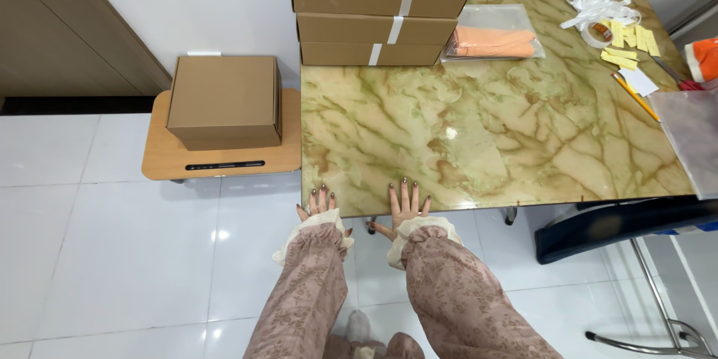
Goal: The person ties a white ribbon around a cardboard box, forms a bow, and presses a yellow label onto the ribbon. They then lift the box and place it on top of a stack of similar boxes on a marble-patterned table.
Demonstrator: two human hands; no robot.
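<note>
My left hand and my right hand lie flat, palms down, fingers spread, on the near edge of a green-and-tan marble-patterned table. Neither hand holds anything. Both arms wear pink patterned sleeves with cream frilled cuffs. The nearest objects are far across the table: a stack of flat cardboard boxes at the back left and a clear bag holding folded orange cloth beside it.
A brown cardboard box sits on a low wooden stand left of the table. Yellow slips, a tape roll and a pencil lie at the back right. A clear plastic bag overhangs the right edge. A dark chair stands below.
</note>
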